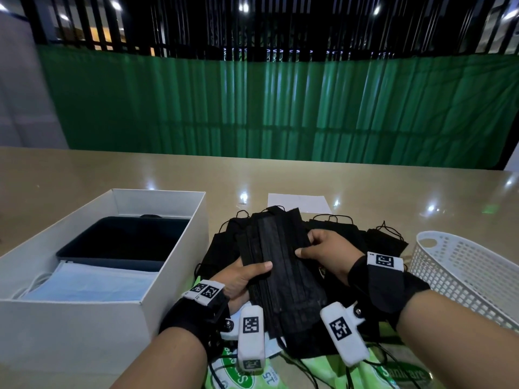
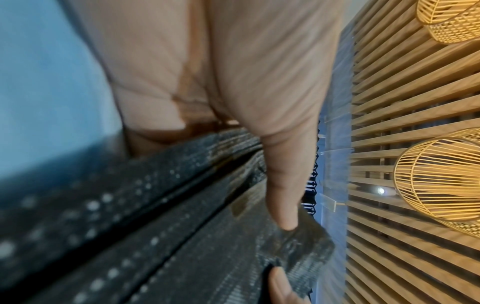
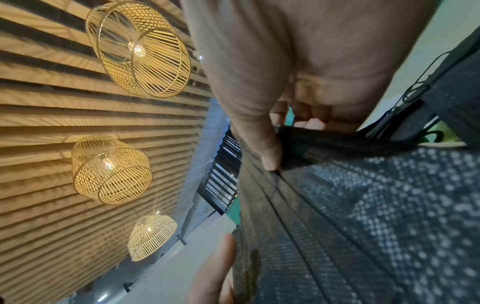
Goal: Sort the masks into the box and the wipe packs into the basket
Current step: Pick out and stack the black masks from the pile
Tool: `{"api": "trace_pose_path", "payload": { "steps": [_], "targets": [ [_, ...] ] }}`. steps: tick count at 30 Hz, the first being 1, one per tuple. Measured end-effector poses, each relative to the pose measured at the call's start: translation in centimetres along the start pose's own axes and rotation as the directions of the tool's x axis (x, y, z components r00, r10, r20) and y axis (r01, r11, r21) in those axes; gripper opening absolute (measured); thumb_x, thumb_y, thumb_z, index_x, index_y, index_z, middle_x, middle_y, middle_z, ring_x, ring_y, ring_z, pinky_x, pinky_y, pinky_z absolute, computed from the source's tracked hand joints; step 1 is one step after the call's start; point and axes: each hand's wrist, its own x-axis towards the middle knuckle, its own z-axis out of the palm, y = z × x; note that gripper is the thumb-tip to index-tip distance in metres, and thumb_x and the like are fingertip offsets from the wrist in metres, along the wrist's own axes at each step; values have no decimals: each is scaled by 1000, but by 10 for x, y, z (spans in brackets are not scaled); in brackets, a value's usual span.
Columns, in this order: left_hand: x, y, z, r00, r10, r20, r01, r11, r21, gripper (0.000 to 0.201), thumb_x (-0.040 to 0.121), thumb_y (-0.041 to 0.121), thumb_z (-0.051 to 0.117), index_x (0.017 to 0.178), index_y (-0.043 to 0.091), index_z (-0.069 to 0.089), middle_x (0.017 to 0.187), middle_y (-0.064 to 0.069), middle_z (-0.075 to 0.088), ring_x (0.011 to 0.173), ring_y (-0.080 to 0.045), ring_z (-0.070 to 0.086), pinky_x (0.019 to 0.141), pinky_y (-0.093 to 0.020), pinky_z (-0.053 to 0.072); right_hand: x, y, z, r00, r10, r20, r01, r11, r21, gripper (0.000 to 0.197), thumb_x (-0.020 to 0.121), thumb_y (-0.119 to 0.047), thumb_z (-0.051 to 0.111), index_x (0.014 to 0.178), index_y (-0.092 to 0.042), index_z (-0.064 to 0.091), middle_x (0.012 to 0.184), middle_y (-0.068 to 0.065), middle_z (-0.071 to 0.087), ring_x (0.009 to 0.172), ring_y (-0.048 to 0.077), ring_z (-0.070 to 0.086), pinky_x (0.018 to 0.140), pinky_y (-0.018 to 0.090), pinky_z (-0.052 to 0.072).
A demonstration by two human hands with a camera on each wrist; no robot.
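Observation:
A stack of black masks (image 1: pixel 280 265) is held above a loose heap of more black masks (image 1: pixel 351 234) in the middle of the table. My left hand (image 1: pixel 244 279) grips the stack's left edge, thumb on top. My right hand (image 1: pixel 323 248) pinches its right edge. The left wrist view shows my thumb pressed on the black masks (image 2: pixel 202 236); the right wrist view shows a thumb on the black masks (image 3: pixel 363 216). The white box (image 1: pixel 179 248) at left holds blue masks (image 1: pixel 90 284) and a dark tray (image 1: pixel 126 242). Green wipe packs (image 1: pixel 238 374) lie partly hidden under the heap.
A white perforated basket (image 1: pixel 463 270) stands at the right edge of the table. A sheet of white paper (image 1: pixel 297 202) lies behind the heap. Beyond the tan table (image 1: pixel 112 169) hangs a green curtain (image 1: pixel 280 108).

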Motion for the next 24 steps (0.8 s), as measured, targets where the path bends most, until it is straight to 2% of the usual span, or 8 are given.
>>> {"api": "trace_pose_path", "payload": {
  "steps": [6,9,11,14,18,20,22,24],
  "targets": [
    [0,-2,2,999,32,27,-31,999,-20,82,55,10,89,129,4,53,122,-22,61,108,-34,63,93,-46,51,-1,-24,4,983,-182,-1,178,962,205,30,83,5,63,68,-13,44,78,15,54,73,24,54,65,31,48],
    [-3,5,13,985,129,-110,-121,989,79,49,81,1,67,126,12,54,117,-15,66,108,-30,63,96,-44,48,0,-33,7,977,-214,15,203,947,250,22,85,3,62,78,-13,48,88,14,60,81,26,59,77,39,52],
    [-4,19,26,968,205,-144,-174,964,201,38,90,0,55,126,12,53,114,-13,66,103,-27,64,92,-39,51,-1,-33,7,977,-209,37,195,952,237,22,85,-4,65,95,-16,50,103,10,64,92,24,64,89,41,53],
    [-4,46,46,931,336,-144,-262,888,377,35,87,13,63,121,12,57,112,-11,67,103,-26,64,94,-40,50,-10,-36,1,975,-216,55,204,964,172,45,85,-16,68,122,-23,43,114,3,61,100,11,63,84,25,55],
    [-9,70,67,861,502,-82,-377,738,560,20,87,12,64,100,26,59,106,-4,67,105,-24,63,96,-38,48,-23,-44,-15,956,-292,38,288,954,79,42,91,-26,60,126,-28,38,111,-12,61,99,0,62,79,13,49],
    [-10,66,69,879,474,-48,-377,752,540,29,81,14,71,106,22,59,104,-4,68,102,-22,64,92,-35,50,-25,-39,-20,959,-274,73,277,960,-43,48,91,-33,60,132,-28,35,114,-15,59,103,-2,59,88,16,48],
    [-8,53,65,919,394,-19,-318,769,555,49,73,14,77,117,18,56,110,-7,67,102,-21,65,90,-32,51,-23,-26,-21,971,-184,150,208,965,-159,68,83,-42,63,140,-27,30,126,-7,57,114,9,56,102,32,44],
    [-7,38,58,961,277,-1,-221,768,602,46,80,4,70,122,12,54,112,-9,66,105,-22,63,90,-30,51,-25,-12,-21,974,-71,215,131,952,-278,71,82,-45,62,141,-26,29,132,-4,55,118,12,54,106,32,40]
  ]
}}
